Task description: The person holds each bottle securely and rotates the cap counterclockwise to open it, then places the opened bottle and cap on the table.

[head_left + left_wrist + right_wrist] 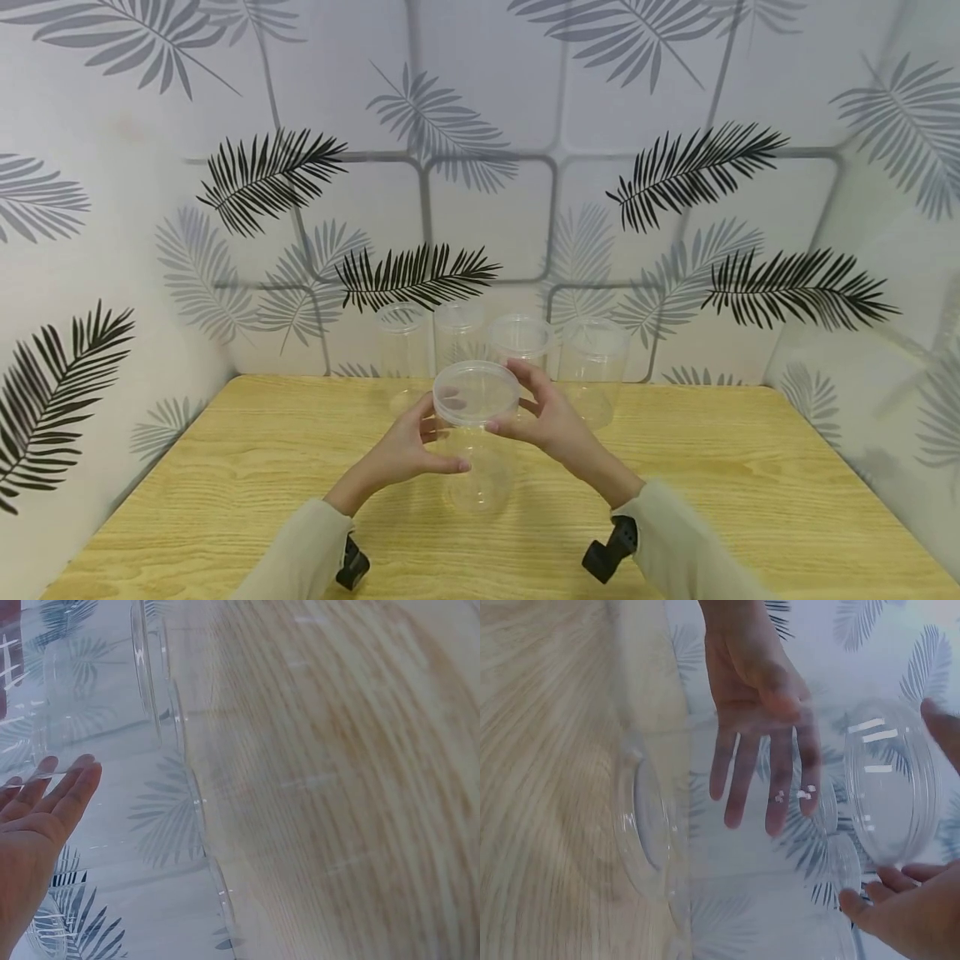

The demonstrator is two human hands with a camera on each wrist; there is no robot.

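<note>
Grips a clear jar [480, 475] upright between both hands, near the middle of the table [262, 467]. With the left hand [401, 450], opened wide around the body, lays the thumb across the front and spreads nearly straight fingers behind. With the right hand [555, 417], opened to the lid's width, holds the lid [476, 392] by near and far rim. Cannot tell about contact between base and table. Has four more clear jars [592, 367] standing in a row behind.
</note>
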